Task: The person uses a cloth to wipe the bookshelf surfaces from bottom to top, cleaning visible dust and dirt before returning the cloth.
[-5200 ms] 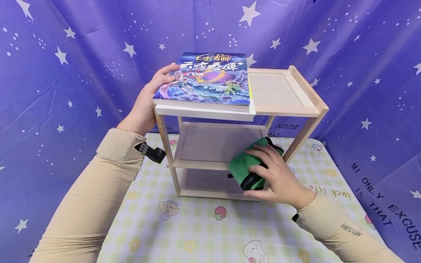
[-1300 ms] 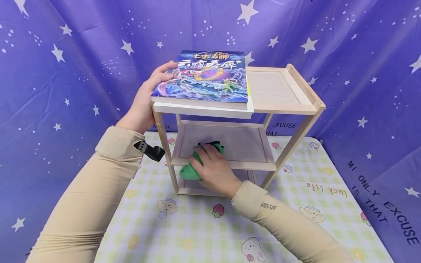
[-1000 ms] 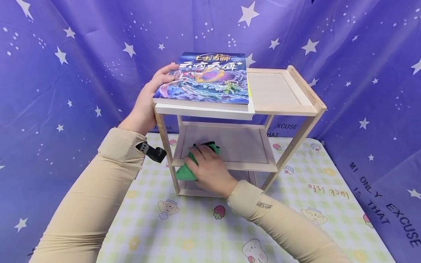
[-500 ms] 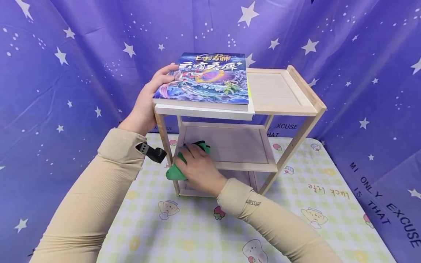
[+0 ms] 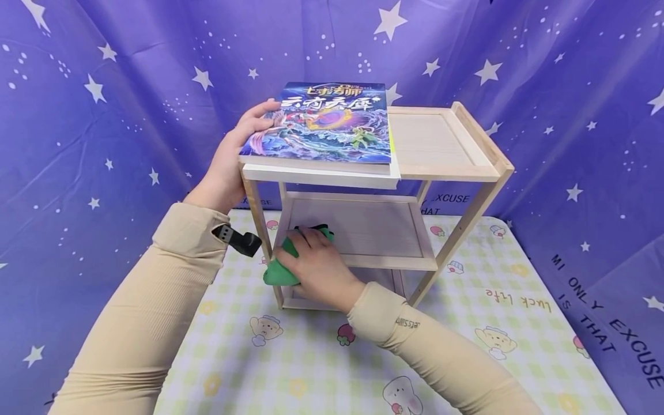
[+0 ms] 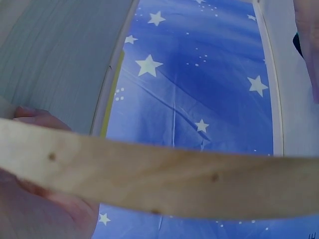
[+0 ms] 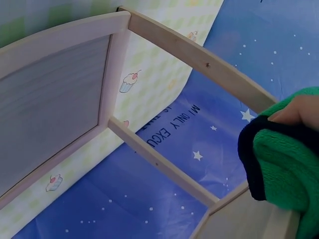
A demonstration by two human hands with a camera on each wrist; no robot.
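In the head view a three-tier wooden shelf rack (image 5: pixel 451 144) stands on the table. My left hand (image 5: pixel 228 153) grips its upper left end, fingers over the edge of the top book (image 5: pixel 327 129); in the left wrist view a fingertip (image 6: pixel 42 119) shows under the top board, behind the side post (image 6: pixel 209 179). My right hand (image 5: pixel 321 271) holds a folded green cleaning cloth (image 5: pixel 280 274) with black trim on the left part of the middle shelf (image 5: pixel 384 230). In the right wrist view the cloth (image 7: pixel 284 164) is bunched under the fingers, over a shelf edge.
Under the top book lies a thicker white-edged book (image 5: pixel 321 174); both cover the left part of the top shelf. A bottom shelf (image 5: pixel 373 279) sits below. The table (image 5: pixel 228 357) has a checked cloth, and a purple star-patterned curtain (image 5: pixel 155 69) hangs behind.
My right hand has carried the green cleaning cloth from the right end of the middle shelf to its left end, shifting only slightly in the last half second. The left hand stays put.
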